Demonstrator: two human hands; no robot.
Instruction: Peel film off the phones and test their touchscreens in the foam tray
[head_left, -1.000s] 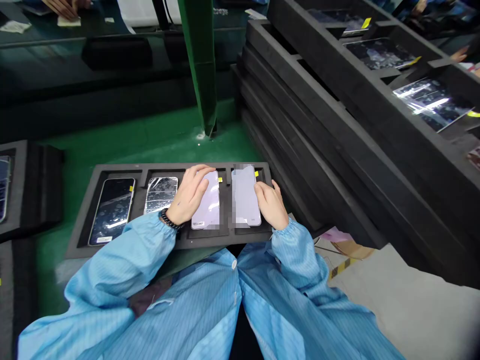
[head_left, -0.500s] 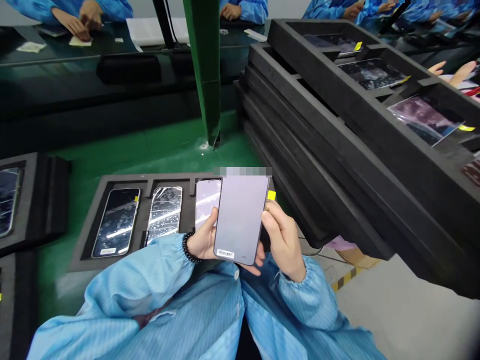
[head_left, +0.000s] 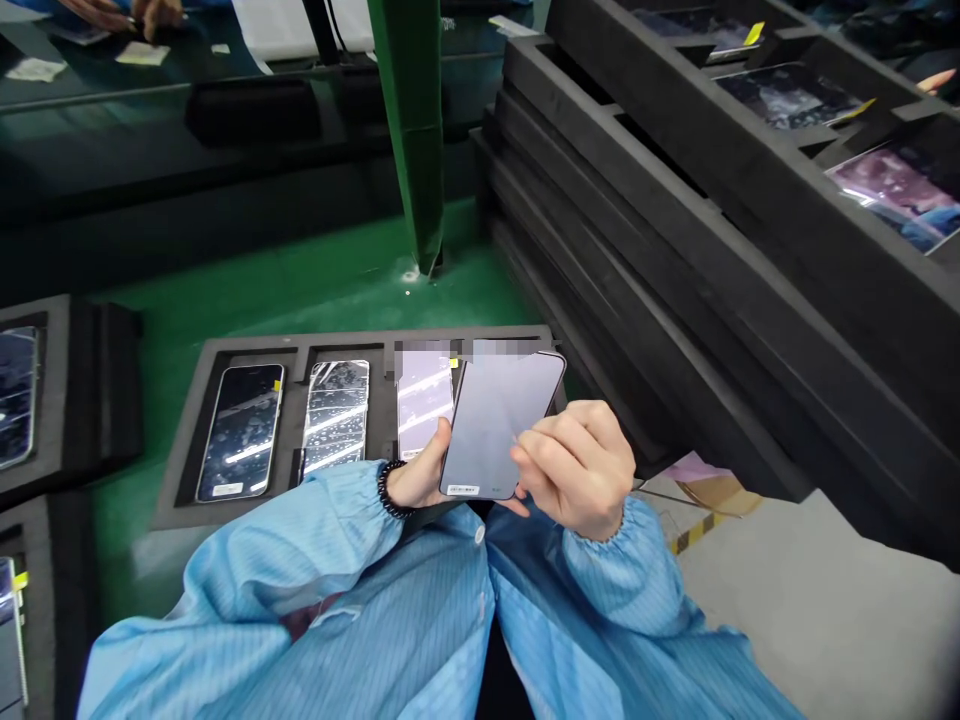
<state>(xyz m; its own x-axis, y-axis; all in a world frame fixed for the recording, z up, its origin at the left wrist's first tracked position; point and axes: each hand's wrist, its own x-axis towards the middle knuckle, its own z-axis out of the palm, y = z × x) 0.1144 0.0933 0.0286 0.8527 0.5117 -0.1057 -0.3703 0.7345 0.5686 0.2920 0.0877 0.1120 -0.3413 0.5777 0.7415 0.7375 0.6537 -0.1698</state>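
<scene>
Phone in the left hand: held it face up over the right part of a black tray, thumb along the left edge, fingertips showing beneath the lower right corner. Had the right hand half curled at the lower right of the screen, thumb and forefinger drawn narrowly together; could not tell if gripping anything there. Saw a white label at the phone's lower left. Leftward in the tray, made out a lilac-screened phone, then a phone with a shiny, bubbled surface, then a dark phone with a yellow tab. Noted a green table beneath, a green post beyond, stacked trays to the right and a co-worker's hands at the upper left.
</scene>
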